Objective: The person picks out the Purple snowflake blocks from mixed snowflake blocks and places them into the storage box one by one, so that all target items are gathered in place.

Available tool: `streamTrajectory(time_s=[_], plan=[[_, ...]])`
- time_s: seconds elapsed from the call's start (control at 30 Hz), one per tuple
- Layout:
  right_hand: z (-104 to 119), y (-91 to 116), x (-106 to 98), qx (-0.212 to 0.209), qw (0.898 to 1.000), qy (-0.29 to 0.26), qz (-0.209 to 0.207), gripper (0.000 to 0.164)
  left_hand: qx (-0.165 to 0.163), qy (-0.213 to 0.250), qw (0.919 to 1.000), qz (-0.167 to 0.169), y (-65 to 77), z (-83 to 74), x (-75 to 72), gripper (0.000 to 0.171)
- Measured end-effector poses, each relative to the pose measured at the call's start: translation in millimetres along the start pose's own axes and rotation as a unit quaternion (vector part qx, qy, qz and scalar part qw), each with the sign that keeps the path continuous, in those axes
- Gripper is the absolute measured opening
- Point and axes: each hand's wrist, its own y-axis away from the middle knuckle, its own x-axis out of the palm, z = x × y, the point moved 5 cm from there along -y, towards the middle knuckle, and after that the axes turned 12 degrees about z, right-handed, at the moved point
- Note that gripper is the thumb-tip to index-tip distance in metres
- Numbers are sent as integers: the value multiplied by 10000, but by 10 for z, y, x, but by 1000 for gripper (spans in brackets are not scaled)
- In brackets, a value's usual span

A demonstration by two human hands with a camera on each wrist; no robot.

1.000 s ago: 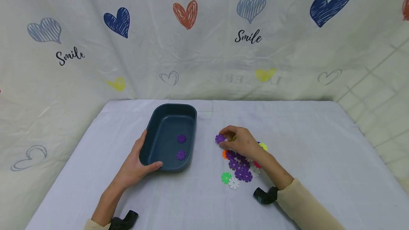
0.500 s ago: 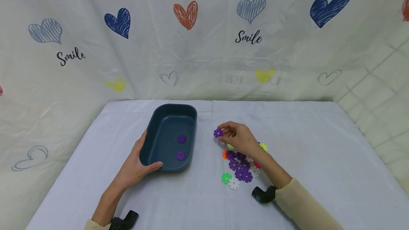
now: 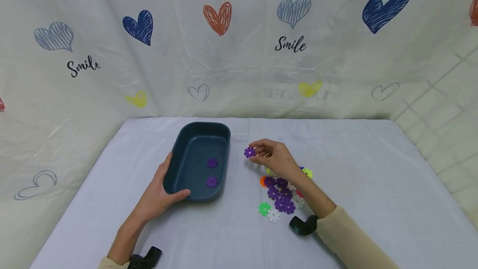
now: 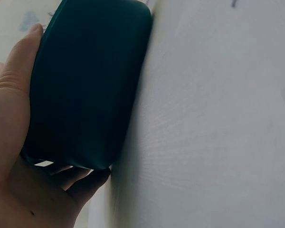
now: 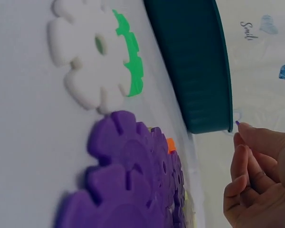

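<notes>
Pinching purple disc (image 3: 248, 152): right hand (image 3: 277, 159), near blue tray (image 3: 192, 165). Left hand (image 3: 156, 194) curled round tray's near-left corner.

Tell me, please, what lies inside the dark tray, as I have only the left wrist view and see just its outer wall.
Observer: In the head view, two purple flower-shaped discs lie inside the tray.
Operator: Thank you; what is happening on the right, out of my sight?
Observer: The right hand pinches another purple disc.
Operator: And is that piece over the tray?
Observer: No, in the head view it is to the right of the tray, not over it.
</notes>
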Motion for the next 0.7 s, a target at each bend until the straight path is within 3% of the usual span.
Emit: streamTrajectory(time_s=[0.7], plan=[[128, -95, 67, -229, 9990, -370, 54, 34, -15, 39, 10000, -23, 4, 40, 10, 123]])
